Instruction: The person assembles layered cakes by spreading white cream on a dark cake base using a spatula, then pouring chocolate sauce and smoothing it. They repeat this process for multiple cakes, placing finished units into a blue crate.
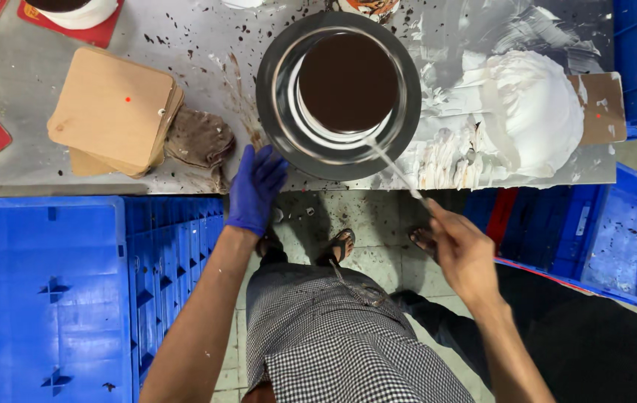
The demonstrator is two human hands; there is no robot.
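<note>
A round cake with a smooth dark chocolate top (pixel 348 80) sits on a grey metal turntable (pixel 277 112) on the steel table. My left hand (pixel 256 186), in a blue glove, rests with its fingertips against the turntable's near-left rim. My right hand (pixel 462 250), bare, grips the handle of a long thin spatula (pixel 393 168). The blade reaches up to the cake's near-right side.
A stack of square brown cake boards (pixel 113 108) and a stained brown cloth (pixel 199 138) lie left of the turntable. A mound of white cream (pixel 535 104) sits on the right. Blue plastic crates (pixel 42 298) stand below the table on both sides. Red boards with white cakes are at far left.
</note>
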